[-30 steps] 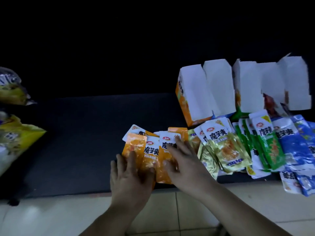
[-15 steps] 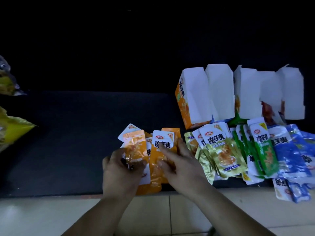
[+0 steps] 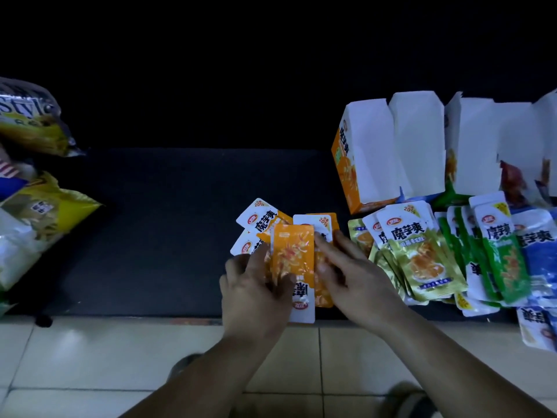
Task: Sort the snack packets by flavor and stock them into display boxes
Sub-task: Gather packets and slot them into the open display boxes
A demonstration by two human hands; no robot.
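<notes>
Several orange snack packets lie fanned on the dark mat. My left hand grips one orange packet lifted upside down, its white end toward me. My right hand rests with straight fingers on the orange packets beside it. To the right lie gold packets, then green packets and blue packets. Behind them stand open display boxes with white flaps: an orange box and further boxes.
The dark mat ends at a pale tiled floor near me. Large yellow snack bags sit at the far left. Some blue packets hang over the mat's front edge at right.
My left hand went from pressing flat on the orange packets to lifting one and turning it upright. The right hand stayed on the pile, shifting slightly.
</notes>
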